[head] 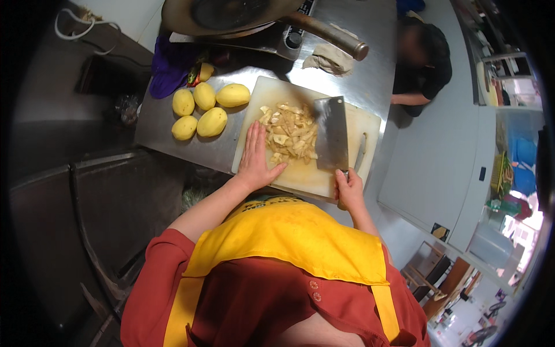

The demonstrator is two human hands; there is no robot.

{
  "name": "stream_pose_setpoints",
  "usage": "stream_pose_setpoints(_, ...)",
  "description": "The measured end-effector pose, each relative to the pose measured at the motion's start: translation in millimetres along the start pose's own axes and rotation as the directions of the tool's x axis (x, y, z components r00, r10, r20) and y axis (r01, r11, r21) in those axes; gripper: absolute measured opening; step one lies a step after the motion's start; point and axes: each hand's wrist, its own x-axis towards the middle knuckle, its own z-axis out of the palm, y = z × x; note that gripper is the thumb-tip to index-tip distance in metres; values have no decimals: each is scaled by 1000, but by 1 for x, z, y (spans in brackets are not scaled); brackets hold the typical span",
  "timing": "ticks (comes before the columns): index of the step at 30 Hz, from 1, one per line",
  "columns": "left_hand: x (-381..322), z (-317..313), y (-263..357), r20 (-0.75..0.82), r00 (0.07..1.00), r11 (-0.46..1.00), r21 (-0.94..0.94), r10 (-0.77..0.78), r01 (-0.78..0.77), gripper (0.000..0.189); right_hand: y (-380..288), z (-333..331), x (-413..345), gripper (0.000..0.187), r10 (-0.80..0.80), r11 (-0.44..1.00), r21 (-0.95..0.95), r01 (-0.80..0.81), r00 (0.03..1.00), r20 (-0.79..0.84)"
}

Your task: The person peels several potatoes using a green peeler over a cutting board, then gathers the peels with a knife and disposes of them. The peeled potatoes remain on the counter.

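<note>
A heap of potato peelings (pixel 291 132) lies on a white plastic cutting board (pixel 308 180). My left hand (pixel 256 162) rests at the heap's left side, fingers extended, touching the peelings' edge. In my right hand (pixel 349 187) is the handle of a cleaver (pixel 333 134); its broad blade is at the right side of the heap. Near the board's right edge lies a peeler (pixel 362 149), partly hidden by the blade. Several peeled potatoes (pixel 211 122) sit on the steel counter (pixel 204 154) left of the board.
A wok (pixel 234 15) stands on a burner (pixel 277 47) at the back, its handle (pixel 331 37) pointing right. Beneath that handle lies a beige cloth (pixel 330 60). A purple cloth (pixel 170 65) is at the counter's back left. Another person (pixel 427 60) is beyond the counter's right edge.
</note>
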Motion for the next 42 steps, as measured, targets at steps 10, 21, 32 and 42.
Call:
stream_pose_setpoints(10,31,37,34,-247,938,965,-166,-241,205,111,-3,50,11,21,-49,999,6,48,982,185)
stream_pose_setpoints(21,39,49,43,-369,896,969,-120,-246,216,91,9,72,14,27,-217,969,-72,237,952,216)
stream_pose_setpoints(32,-7,-1,34,-633,754,956,-293,-177,-22,86,-40,102,-51,19,-237,957,-71,281,900,366)
stream_pose_setpoints(42,-136,-65,-53,-774,490,915,-311,-401,257,81,-36,224,-77,24,-124,879,-258,401,715,688)
